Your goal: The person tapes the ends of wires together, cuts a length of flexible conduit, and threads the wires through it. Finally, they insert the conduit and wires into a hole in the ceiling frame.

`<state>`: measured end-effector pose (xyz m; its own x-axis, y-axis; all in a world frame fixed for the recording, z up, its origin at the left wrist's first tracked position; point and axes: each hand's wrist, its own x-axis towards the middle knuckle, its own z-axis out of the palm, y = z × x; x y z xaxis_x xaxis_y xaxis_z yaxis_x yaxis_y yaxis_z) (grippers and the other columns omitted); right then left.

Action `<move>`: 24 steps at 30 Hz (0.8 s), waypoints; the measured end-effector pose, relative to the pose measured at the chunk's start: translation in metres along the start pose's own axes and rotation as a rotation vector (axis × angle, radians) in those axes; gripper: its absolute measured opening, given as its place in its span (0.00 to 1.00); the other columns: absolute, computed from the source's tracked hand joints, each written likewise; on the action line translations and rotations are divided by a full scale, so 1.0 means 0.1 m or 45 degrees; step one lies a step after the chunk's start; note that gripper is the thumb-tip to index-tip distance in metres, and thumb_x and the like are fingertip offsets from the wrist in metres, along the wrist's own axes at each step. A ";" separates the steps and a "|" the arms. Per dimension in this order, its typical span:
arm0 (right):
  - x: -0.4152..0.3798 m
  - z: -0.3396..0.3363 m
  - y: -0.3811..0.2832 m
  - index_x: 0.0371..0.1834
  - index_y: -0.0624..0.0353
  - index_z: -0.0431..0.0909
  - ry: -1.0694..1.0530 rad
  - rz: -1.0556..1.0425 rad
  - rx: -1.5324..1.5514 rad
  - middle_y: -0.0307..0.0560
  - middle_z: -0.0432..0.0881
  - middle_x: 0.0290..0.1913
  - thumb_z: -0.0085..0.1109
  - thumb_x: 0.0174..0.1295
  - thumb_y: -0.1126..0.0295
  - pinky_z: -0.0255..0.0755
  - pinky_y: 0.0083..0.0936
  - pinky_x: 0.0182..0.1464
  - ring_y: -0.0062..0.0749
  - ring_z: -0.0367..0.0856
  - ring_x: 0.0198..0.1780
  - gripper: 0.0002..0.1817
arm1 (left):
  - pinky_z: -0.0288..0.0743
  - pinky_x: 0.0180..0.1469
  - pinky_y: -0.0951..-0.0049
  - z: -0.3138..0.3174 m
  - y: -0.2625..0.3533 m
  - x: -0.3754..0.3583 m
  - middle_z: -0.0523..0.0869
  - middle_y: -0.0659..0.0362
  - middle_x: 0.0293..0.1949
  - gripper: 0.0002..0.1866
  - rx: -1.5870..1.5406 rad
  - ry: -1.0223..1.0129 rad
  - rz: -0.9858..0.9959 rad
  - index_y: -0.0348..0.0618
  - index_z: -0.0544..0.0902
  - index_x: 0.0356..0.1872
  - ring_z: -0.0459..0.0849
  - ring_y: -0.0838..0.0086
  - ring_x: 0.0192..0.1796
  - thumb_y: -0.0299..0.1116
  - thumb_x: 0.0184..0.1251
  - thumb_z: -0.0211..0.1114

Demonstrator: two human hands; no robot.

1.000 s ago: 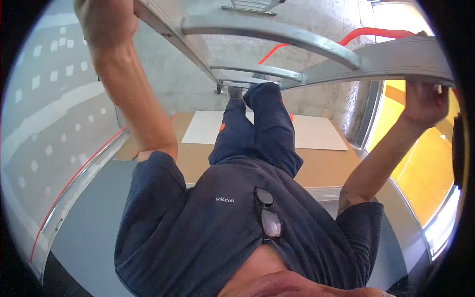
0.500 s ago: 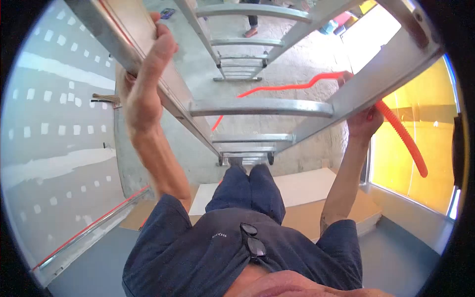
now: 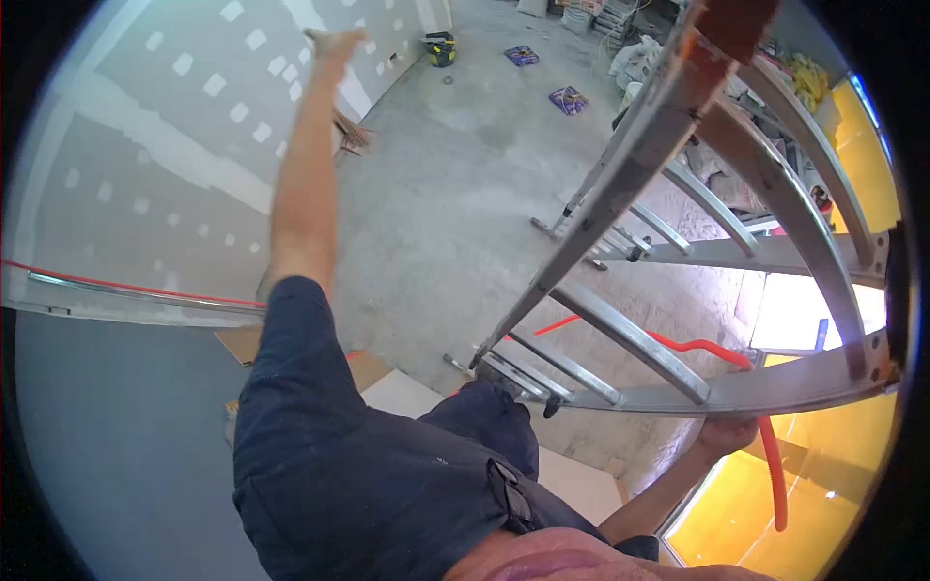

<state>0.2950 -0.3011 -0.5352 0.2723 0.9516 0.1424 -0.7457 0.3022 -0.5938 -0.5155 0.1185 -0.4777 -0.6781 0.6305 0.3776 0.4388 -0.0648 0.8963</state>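
My left arm is stretched out toward the wall, and my left hand (image 3: 336,46) is off the ladder, fingers extended and nothing seen in them. At the lower right, my right hand (image 3: 728,436) is closed against the underside of the side rail of an aluminium stepladder (image 3: 630,399), with an orange corrugated conduit (image 3: 772,465) in its grip. The rail hides part of those fingers. One end of the conduit hangs below the hand; the rest runs behind the ladder across the floor.
A wall with filler patches (image 3: 145,145) stands left. On the concrete floor (image 3: 426,213) lie purple packets (image 3: 569,100) and a black-and-yellow bucket (image 3: 440,48). Bags and rubble (image 3: 639,63) are piled at the back. A yellow panel (image 3: 814,494) is at right, white board (image 3: 402,395) by my legs.
My left hand has let go of the ladder rail and swung out toward the wall. My view has turned, so the ladder now appears farther right. My right hand stays by the rail and conduit.
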 end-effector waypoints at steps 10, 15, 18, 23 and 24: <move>0.01 0.10 -0.05 0.68 0.71 0.68 -0.091 0.054 -0.128 0.63 0.74 0.65 0.44 0.71 0.55 0.64 0.51 0.72 0.56 0.71 0.68 0.31 | 0.61 0.20 0.82 -1.07 0.16 0.49 0.73 0.64 0.17 0.11 0.166 -0.166 -0.285 0.38 0.74 0.25 0.69 0.82 0.18 0.27 0.50 0.71; 0.02 0.21 -0.04 0.68 0.71 0.67 -0.152 0.100 -0.120 0.62 0.74 0.65 0.45 0.71 0.55 0.64 0.49 0.72 0.53 0.72 0.67 0.31 | 0.61 0.20 0.82 -0.99 0.10 0.41 0.73 0.65 0.18 0.11 0.126 -0.227 -0.351 0.39 0.75 0.26 0.68 0.83 0.18 0.28 0.50 0.71; 0.00 0.15 -0.05 0.67 0.72 0.67 -0.025 0.060 -0.138 0.63 0.74 0.65 0.46 0.71 0.56 0.65 0.48 0.72 0.52 0.73 0.67 0.31 | 0.66 0.26 0.82 -0.94 0.08 0.51 0.73 0.65 0.18 0.37 0.215 -0.371 -0.356 0.23 0.50 0.43 0.68 0.82 0.19 0.32 0.49 0.71; -0.01 0.19 -0.02 0.66 0.75 0.67 0.125 -0.027 -0.329 0.64 0.74 0.64 0.47 0.69 0.56 0.65 0.45 0.71 0.51 0.72 0.67 0.32 | 0.72 0.31 0.79 -0.69 0.13 0.53 0.73 0.64 0.20 0.66 0.250 -0.411 -0.337 0.10 0.20 0.64 0.69 0.80 0.20 0.35 0.48 0.70; -0.01 0.25 0.00 0.65 0.76 0.68 0.217 -0.011 -0.210 0.63 0.76 0.61 0.49 0.68 0.57 0.66 0.44 0.69 0.50 0.72 0.65 0.32 | 0.72 0.30 0.78 -0.65 0.17 0.55 0.74 0.64 0.20 0.67 0.298 -0.424 -0.360 0.12 0.20 0.65 0.70 0.80 0.20 0.35 0.48 0.70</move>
<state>0.2792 -0.3003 -0.5154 0.3874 0.9217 0.0203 -0.6376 0.2837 -0.7163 -0.5841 0.1020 -0.4268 -0.5808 0.8141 -0.0017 0.4114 0.2954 0.8623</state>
